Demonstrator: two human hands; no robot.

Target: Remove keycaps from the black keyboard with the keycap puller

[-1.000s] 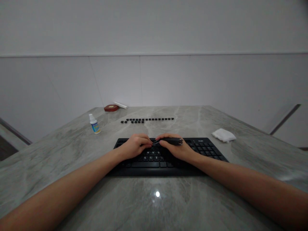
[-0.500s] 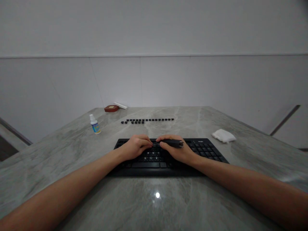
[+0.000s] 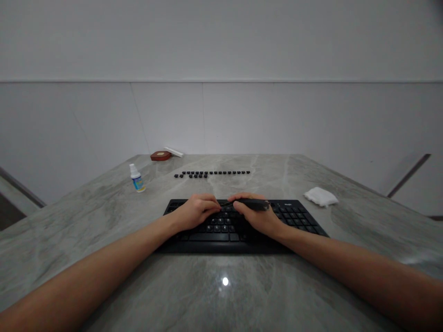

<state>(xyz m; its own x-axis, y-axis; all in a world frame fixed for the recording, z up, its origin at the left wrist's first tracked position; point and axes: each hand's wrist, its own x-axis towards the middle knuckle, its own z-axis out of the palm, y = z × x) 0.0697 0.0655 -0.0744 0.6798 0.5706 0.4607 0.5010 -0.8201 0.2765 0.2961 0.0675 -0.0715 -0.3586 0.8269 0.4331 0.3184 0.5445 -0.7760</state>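
A black keyboard (image 3: pixel 207 249) lies on the grey marbled table, with several bare key mounts (image 3: pixel 217 228) showing where caps are off. Over its middle, my right hand (image 3: pixel 258 219) is closed around the dark handle of a keycap puller (image 3: pixel 252 203). The puller's thin wire end points left, toward my left fingertips. My left hand (image 3: pixel 199 211) rests on the keyboard's left half, its fingers pinched together beside the wire end. Whatever those fingers hold is too small and hidden to make out. Beyond the keyboard, loose black keycaps (image 3: pixel 220 173) lie in two rows.
A small white bottle with a blue label (image 3: pixel 138 180) stands at the left. Farther back are a reddish-brown box (image 3: pixel 160 156) and a white flat piece (image 3: pixel 174 151). A white folded cloth (image 3: pixel 321 197) lies to the right of the keyboard. A wall (image 3: pixel 242 120) rises behind the table.
The keycap puller's handle has tilted and shifted slightly right in my right hand, and its wire end shows more. My left hand has barely moved.
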